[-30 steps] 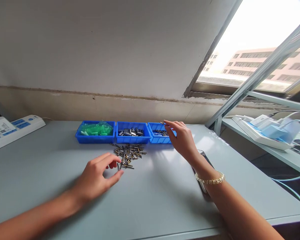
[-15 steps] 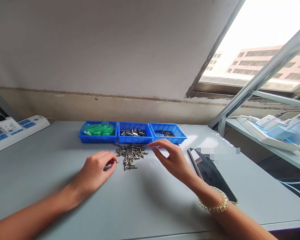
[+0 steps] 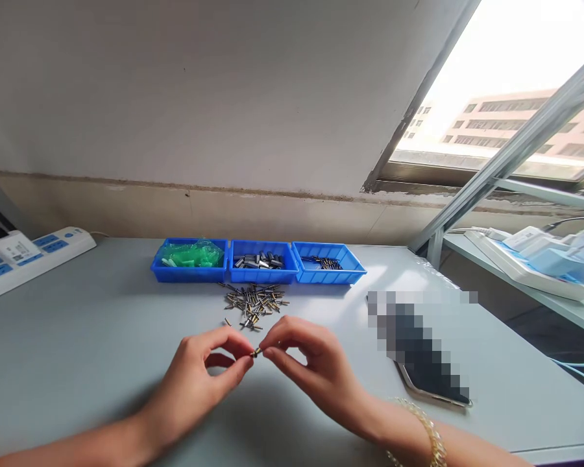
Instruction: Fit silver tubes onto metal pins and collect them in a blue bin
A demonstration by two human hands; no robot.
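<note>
My left hand pinches one end of a small metal pin with a brass-coloured part. On its other end, the thumb and fingertips of my right hand are closed. Fingertips partly cover the pin, so its full shape does not show. Just beyond my hands lies a loose pile of similar metal pins, dark and brass-coloured, with one stray pin at its near left edge.
Behind the pile stand three joined blue bins: the left bin holds green pieces in clear plastic, the middle bin metal sleeves, the right bin dark pins. A partly blurred phone lies right. Power strips sit at both sides.
My hands, apart before, have come together in front of the pile. My right hand moved left and nearer from beside the bins. Both now grip one pin.
</note>
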